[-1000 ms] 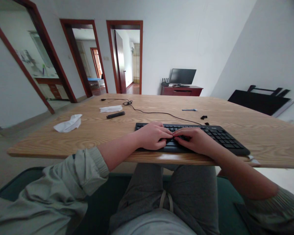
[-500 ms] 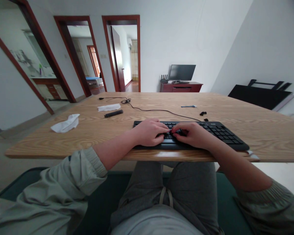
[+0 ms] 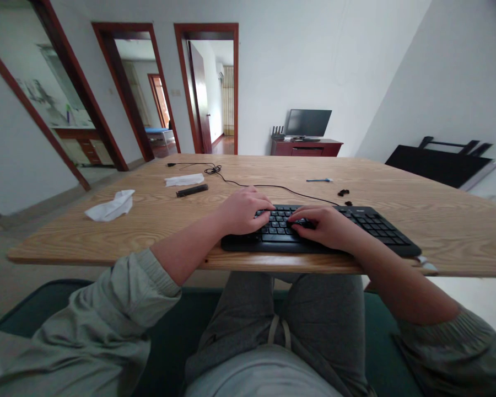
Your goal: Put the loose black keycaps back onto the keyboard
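A black keyboard [image 3: 287, 246] lies along the near edge of the wooden table. My left hand [image 3: 243, 211] is over the keyboard's left part, fingers stretched to the right and thumb apart from them, with nothing seen in it. My right hand [image 3: 324, 225] rests over the middle keys, its thumb and forefinger drawn close together at a key. Whether something small is between those fingertips is too small to tell. Just behind the keyboard are small black pieces [image 3: 343, 192]. The keyboard's black cable [image 3: 273, 186] runs back and left to a loose coil.
To the left on the table [image 3: 107, 242] lie a crumpled white tissue [image 3: 111, 207], a flat white strip [image 3: 184, 180] and a dark bar-shaped object [image 3: 192, 191]. A thin blue stick-like tool [image 3: 319, 180] lies behind the keyboard. A screen on a red cabinet [image 3: 306, 148] stands by the far wall.
My left hand has drawn back to the left, away from my right fingertips, uncovering keys in the middle. My right hand has stayed almost in place.
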`<state>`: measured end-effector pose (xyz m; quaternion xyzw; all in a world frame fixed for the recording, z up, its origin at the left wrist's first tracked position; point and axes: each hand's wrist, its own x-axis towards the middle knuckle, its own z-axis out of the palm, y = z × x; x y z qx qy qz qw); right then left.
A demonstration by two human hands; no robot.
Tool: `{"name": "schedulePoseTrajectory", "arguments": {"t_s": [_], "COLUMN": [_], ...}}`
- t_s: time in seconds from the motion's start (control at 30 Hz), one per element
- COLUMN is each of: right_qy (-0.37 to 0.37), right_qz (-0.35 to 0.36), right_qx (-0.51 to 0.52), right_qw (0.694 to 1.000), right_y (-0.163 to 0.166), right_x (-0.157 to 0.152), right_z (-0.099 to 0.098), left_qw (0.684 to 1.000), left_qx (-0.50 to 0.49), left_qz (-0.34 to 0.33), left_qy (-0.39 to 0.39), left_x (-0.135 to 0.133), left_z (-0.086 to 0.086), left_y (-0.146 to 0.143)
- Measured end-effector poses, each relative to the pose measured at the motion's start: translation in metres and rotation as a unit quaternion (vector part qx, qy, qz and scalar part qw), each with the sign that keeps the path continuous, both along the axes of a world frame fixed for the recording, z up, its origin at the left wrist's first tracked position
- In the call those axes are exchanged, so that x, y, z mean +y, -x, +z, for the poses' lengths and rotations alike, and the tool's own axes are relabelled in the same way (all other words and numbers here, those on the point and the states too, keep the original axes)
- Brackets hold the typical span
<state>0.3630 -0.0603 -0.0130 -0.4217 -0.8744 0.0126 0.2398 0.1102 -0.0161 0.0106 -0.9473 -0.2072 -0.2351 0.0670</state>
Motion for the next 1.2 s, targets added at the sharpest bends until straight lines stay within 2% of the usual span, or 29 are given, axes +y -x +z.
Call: {"name": "schedulePoseTrajectory", "arguments": {"t_s": [0.17, 0.53, 0.7, 0.83, 1.2], "right_qy": [0.018, -0.008, -0.06, -0.096, -0.107], "right_qz": [0.015, 0.052, 0.037, 0.027, 0.023], "right_qx": [-0.006, -0.007, -0.029, -0.052, -0.043], "right_qw": [1.0, 0.999, 0.997, 0.994, 0.993], "right_y": [-0.001, -0.003, -0.001, 0.002, 0.004], "right_x": [0.002, 0.002, -0.009, -0.016, -0.012], "right_z": [0.002, 0.001, -0.001, -0.003, -0.007], "left_qw": [1.0, 1.0, 0.999, 0.999, 0.999], "left_qx": [0.004, 0.01, 0.011, 0.011, -0.011], "left_qz": [-0.004, -0.015, -0.05, -0.048, -0.04], "left_qy": [-0.001, 0.005, 0.016, 0.016, 0.012], "left_x": [0.0, -0.002, -0.002, 0.0, 0.007], "left_z": [0.0, 0.001, -0.002, -0.003, -0.004], "left_y": [0.0, -0.001, -0.002, -0.002, 0.001]}}
